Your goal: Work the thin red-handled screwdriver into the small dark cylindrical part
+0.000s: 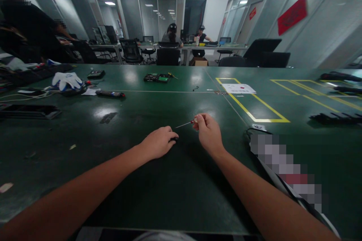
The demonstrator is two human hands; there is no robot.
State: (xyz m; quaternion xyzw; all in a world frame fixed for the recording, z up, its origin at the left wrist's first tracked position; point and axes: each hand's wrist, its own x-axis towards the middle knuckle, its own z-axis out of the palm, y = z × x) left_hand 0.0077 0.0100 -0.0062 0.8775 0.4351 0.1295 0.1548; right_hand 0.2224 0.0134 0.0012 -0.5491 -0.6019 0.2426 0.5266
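Observation:
My right hand point(209, 131) is closed around the red-and-clear handle of a small screwdriver point(183, 124). Its thin metal shaft points left, and the tip ends just above my left hand's fingers. My left hand point(161, 142) rests low over the green table point(169, 196), thumb and fingers pinched on a small black piece point(174, 139). Most of that piece is hidden by the fingers, so its kind does not show.
Farther back lies an open green-and-black case point(157, 78). White gloves point(67, 81) and a dark pen-shaped tool point(110, 93) are at left. Yellow tape point(271, 112) and a paper sheet point(238, 88) mark the right. A pixelated object point(285, 173) lies beside my right forearm.

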